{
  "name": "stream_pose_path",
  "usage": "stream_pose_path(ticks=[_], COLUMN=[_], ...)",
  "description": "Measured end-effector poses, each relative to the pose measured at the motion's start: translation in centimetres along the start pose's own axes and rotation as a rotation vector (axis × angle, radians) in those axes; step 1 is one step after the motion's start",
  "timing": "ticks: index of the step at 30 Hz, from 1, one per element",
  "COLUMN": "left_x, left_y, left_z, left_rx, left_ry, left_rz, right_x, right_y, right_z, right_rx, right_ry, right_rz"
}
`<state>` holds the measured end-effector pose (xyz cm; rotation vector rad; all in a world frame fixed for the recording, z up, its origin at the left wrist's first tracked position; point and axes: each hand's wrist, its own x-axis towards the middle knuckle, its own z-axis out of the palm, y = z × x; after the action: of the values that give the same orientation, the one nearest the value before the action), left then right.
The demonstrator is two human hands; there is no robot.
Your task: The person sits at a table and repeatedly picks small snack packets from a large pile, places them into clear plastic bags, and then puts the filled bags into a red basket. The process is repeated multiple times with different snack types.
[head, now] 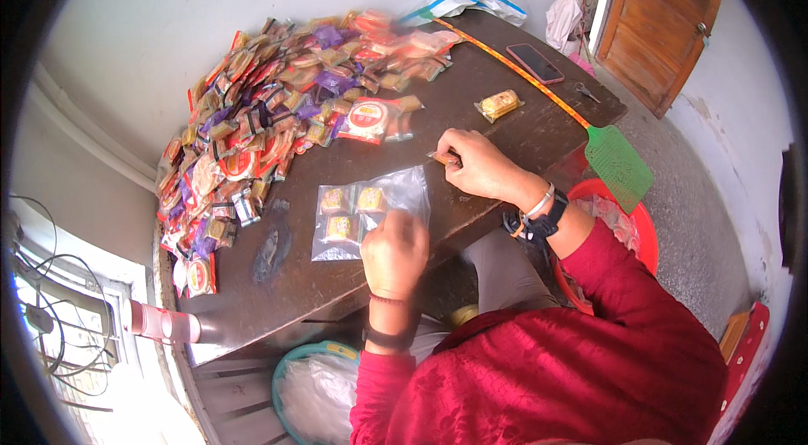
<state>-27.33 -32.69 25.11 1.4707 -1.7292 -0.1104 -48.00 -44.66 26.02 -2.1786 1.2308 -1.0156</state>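
A clear plastic bag [338,249] lies flat on the dark brown table, with several small yellow wrapped snacks [339,228] in it. Over the bag's right part is my left hand [394,252], blurred and with its fingers curled. Whether it grips the bag's edge is hidden. To the right of the bag, my right hand [476,164] pinches a small brown wrapped snack [447,158] just above the table. A larger clear-wrapped yellow snack [500,105] lies beyond my right hand.
A large heap of wrapped snacks [271,104] spreads along the wall side of the table [303,284]. A green fly swatter [618,161], phone [535,63] and scissors [588,91] lie at the right. A pink bottle [164,323] stands left. Below are a red tub [647,243] and a teal basket [282,375].
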Motion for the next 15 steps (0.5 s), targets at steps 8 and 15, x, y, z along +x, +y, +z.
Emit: stream_pose_path(ticks=[8, 15], left_x=[0.0, -0.1], left_y=[0.1, 0.0], left_z=[0.0, 0.2], left_rx=[0.023, 0.000], left_ry=[0.024, 0.069], left_rz=[-0.030, -0.013], right_x=[-3.0, -4.8], right_y=[-2.4, -4.7], right_z=[-0.5, 1.6], right_rx=[0.846, 0.827], right_ry=[0.042, -0.144], right_rz=[0.459, 0.434])
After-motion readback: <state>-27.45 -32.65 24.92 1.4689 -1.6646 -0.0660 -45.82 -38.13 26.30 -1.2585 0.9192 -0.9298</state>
